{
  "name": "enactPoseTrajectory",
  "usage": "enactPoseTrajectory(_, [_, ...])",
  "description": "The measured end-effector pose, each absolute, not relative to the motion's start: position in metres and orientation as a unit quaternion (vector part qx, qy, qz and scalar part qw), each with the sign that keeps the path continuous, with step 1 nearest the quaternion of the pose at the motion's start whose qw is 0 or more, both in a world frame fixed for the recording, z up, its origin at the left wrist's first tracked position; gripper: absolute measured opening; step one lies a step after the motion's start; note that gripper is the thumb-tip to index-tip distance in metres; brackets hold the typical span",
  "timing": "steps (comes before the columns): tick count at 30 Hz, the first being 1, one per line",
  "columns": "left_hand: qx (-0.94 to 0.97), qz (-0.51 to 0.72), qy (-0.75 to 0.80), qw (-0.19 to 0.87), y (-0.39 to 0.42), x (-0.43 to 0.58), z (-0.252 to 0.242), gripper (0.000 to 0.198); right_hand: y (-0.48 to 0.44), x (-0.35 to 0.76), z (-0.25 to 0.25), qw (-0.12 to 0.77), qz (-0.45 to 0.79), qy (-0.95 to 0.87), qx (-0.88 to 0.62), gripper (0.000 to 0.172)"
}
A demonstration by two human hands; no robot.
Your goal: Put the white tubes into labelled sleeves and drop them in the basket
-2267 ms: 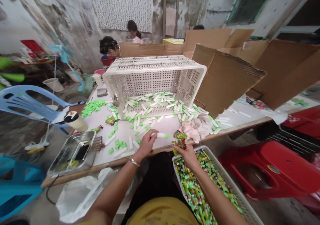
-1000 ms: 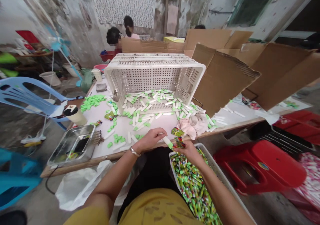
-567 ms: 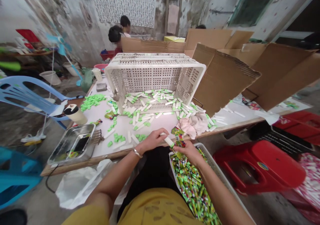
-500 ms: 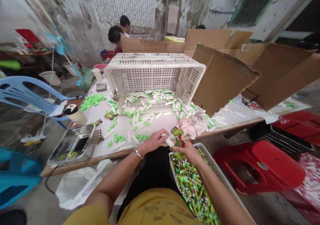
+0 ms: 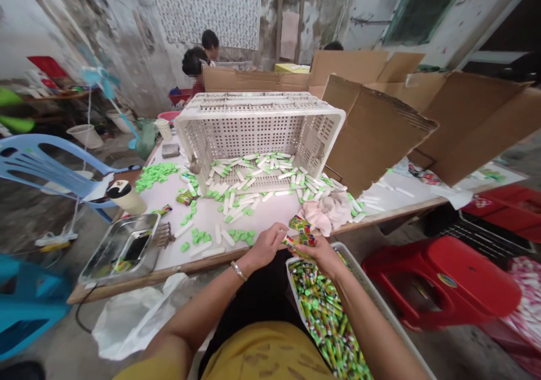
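Over the front edge of the table, my left hand is closed on one end of a small tube, which now shows a colourful printed wrapper around it. The fingers of my right hand are closed at the other end of that tube, on the printed wrapper. More printed wrappers show just beyond my right fingers; whether that hand also holds them, I cannot tell. Below my right forearm, a white bin is full of wrapped tubes with green caps.
A white plastic crate lies on its side, with white green-capped tubes spilling out. Loose green caps, a pink cloth and a metal tray are on the table. Cardboard stands right; a red stool is beside the bin.
The bare white tube in my left hand now has the printed wrapper over it. My hands have drawn slightly closer together.
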State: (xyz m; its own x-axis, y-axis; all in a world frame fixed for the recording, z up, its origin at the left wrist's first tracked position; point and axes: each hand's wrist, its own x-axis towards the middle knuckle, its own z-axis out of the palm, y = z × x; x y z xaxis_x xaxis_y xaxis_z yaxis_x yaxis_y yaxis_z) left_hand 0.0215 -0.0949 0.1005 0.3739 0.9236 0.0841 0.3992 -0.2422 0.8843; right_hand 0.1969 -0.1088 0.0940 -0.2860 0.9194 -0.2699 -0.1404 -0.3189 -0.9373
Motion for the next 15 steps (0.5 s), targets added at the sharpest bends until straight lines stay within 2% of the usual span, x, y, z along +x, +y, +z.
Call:
enactPoseTrajectory(5, [0.777,0.272,0.423,0.379,-0.106,0.045,0.098,0.031,-0.111,0.207,0.085,0.408,0.643,-0.457,-0.459,0.032])
enactPoseTrajectory(9, [0.816,0.251,0.359,0.377,-0.095,0.06,0.08,0.033,-0.126,0.234,0.065,0.37,0.597,-0.483,-0.523,0.032])
enactPoseTrajectory(11, [0.824,0.241,0.361,0.364,-0.072,0.062,0.064,0.032,-0.139,0.257,0.047,0.326,0.508,-0.508,-0.614,0.032])
enactPoseTrajectory(13, [0.823,0.214,0.418,0.319,-0.038,0.06,0.048,0.024,-0.156,0.285,0.027,0.258,0.365,-0.512,-0.734,0.035])
enactPoseTrajectory(15, [0.816,0.174,0.48,0.269,0.003,0.056,0.034,0.019,-0.173,0.311,0.009,0.209,0.262,-0.499,-0.799,0.03])
